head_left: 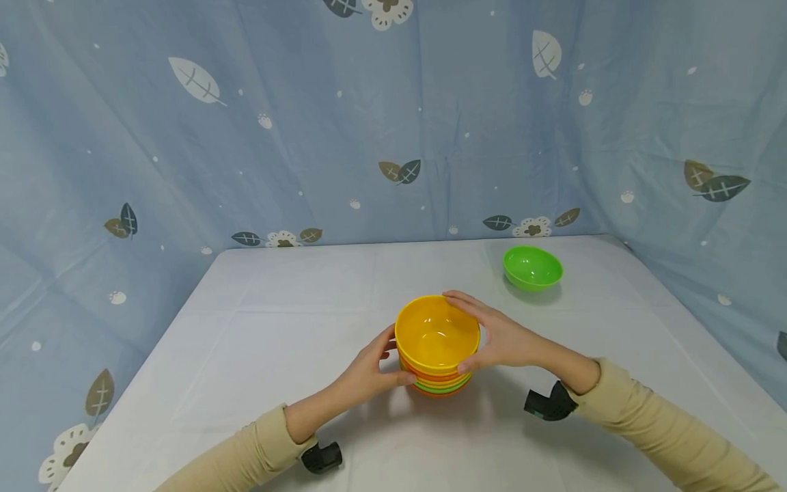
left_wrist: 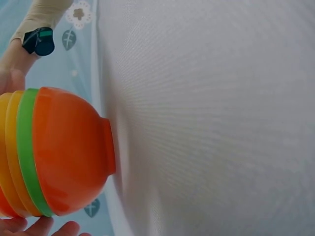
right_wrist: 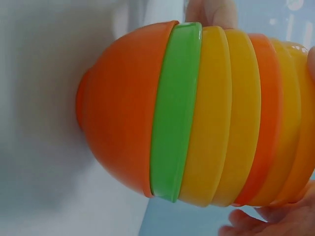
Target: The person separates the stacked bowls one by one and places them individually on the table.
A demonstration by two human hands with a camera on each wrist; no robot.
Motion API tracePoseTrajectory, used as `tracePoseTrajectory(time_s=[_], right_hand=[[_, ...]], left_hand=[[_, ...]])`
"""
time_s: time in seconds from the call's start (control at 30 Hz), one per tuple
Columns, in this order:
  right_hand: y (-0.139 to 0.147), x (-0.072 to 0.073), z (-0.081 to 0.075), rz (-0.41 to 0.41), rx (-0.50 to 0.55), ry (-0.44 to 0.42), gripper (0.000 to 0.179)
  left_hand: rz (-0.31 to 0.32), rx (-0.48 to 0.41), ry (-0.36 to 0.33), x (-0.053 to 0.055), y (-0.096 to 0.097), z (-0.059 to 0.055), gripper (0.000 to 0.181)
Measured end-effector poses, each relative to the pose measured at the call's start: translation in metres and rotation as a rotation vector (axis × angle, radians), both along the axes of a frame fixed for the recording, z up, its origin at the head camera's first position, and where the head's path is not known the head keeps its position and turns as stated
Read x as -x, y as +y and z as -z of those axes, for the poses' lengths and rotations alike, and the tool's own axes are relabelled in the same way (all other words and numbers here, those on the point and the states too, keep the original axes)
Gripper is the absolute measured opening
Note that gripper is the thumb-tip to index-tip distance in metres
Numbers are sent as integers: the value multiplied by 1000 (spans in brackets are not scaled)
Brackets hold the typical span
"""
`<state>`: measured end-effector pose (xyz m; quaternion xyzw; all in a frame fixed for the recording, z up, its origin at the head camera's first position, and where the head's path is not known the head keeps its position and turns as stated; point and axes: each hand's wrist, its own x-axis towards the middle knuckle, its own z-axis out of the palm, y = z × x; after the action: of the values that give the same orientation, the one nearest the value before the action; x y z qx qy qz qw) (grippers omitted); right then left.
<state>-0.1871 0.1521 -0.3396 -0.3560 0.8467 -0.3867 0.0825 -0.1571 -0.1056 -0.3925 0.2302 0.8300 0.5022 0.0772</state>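
A stack of nested bowls (head_left: 434, 338) in yellow, orange and green is between my two hands, its opening tilted toward the head camera. The lowest bowl is orange (left_wrist: 74, 152), with a green bowl (right_wrist: 176, 113) directly above it. My left hand (head_left: 367, 372) grips the stack's left side, thumb at the front and fingers reaching round behind. On the right, my right hand (head_left: 505, 339) holds the top yellow bowl, fingers over the far rim and thumb at the near side. The stack's foot is close to the white cloth in both wrist views.
A single green bowl (head_left: 532, 268) stands at the back right of the white-covered table (head_left: 277, 328). Behind and around the table hangs a blue curtain (head_left: 295, 109) with leaf and flower prints.
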Motion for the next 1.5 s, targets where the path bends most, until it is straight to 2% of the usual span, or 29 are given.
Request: tracePoseTrajectory(time_s=[0.4,0.73,1.1,1.5], right_hand=[[-3,-1,-3,16,34,14,94],[-1,2,-9,38,36,-14,93],[4,8,-17,33,94,-43,97],[6,13,-30,85,77,-48,94]], left_hand=[[0,-7,2,0,-1,0,85],[-6,6,4,0,-1,0,85],[1,12,-4,1,-2,1,85],[-3,16,7,1,-2,2,82]])
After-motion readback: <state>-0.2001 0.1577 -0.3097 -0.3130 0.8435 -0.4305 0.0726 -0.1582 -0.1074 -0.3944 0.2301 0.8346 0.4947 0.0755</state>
